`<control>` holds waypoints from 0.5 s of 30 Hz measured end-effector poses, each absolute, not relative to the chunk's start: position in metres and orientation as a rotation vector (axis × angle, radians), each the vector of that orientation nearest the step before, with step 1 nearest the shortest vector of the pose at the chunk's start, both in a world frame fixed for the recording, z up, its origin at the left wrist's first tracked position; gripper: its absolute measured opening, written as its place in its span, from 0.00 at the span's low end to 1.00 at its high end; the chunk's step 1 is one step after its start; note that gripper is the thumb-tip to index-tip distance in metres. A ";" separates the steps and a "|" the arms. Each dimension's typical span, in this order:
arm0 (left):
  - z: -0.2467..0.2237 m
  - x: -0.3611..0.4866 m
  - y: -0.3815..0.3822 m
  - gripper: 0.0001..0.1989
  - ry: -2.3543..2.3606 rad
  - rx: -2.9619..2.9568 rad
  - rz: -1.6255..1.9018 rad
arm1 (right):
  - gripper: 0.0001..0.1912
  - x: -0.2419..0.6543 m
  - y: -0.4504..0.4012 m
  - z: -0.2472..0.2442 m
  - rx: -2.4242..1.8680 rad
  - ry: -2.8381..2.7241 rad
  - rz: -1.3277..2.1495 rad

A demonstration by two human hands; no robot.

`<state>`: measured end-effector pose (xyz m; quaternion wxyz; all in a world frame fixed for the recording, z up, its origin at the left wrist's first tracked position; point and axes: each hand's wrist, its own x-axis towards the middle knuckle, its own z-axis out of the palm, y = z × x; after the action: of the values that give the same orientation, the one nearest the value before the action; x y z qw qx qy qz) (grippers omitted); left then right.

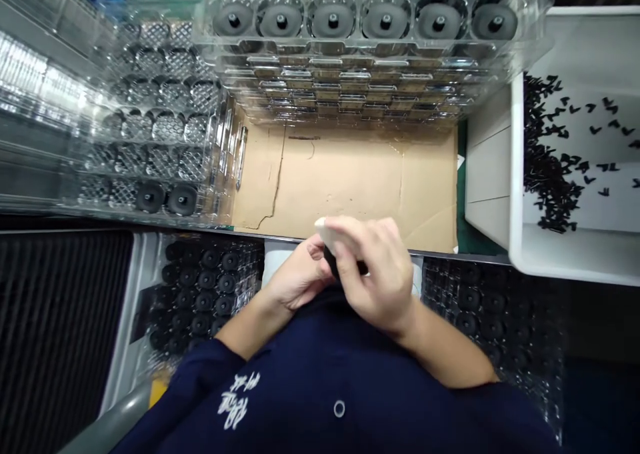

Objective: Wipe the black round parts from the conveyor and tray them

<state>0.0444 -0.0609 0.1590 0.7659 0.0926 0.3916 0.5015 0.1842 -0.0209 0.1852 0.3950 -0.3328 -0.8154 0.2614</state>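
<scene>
Close to my body, both hands come together over the table's front edge around a black part, probably round [331, 262], which is mostly hidden by the fingers. My left hand [306, 274] is closed on its left side, the fingertips pressed to it. From the right and above, my right hand [379, 271] grips it too, thumb bent down over it. A white cover [321, 223] sits on a fingertip of my right hand. Beyond the hands lies a flat sheet of brown cardboard [345, 181].
A stack of clear plastic trays [340, 84] holding dark round parts [333, 21] stands at the back. Another clear tray [215, 167] is on the left, with two dark parts in its front row. At right, a white bin [517, 174] contains small black V-shaped pieces [555, 191].
</scene>
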 end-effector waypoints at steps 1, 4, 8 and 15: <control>0.160 0.043 -0.062 0.33 0.851 0.196 1.088 | 0.15 0.187 -0.022 0.185 -0.799 -2.085 0.690; 0.160 0.038 -0.066 0.34 0.873 0.125 1.089 | 0.16 0.201 -0.027 0.186 -0.791 -2.181 0.801; 0.157 0.043 -0.070 0.34 0.854 0.073 1.022 | 0.14 0.208 -0.019 0.192 -0.962 -2.308 0.587; 0.161 0.048 -0.070 0.21 0.831 0.148 0.919 | 0.13 0.194 0.009 0.202 -0.653 -2.375 0.825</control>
<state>0.0479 -0.0704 0.1612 0.8116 0.0692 0.3889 0.4304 0.1940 0.0087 0.2016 0.2685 -0.2422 -0.8807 0.3058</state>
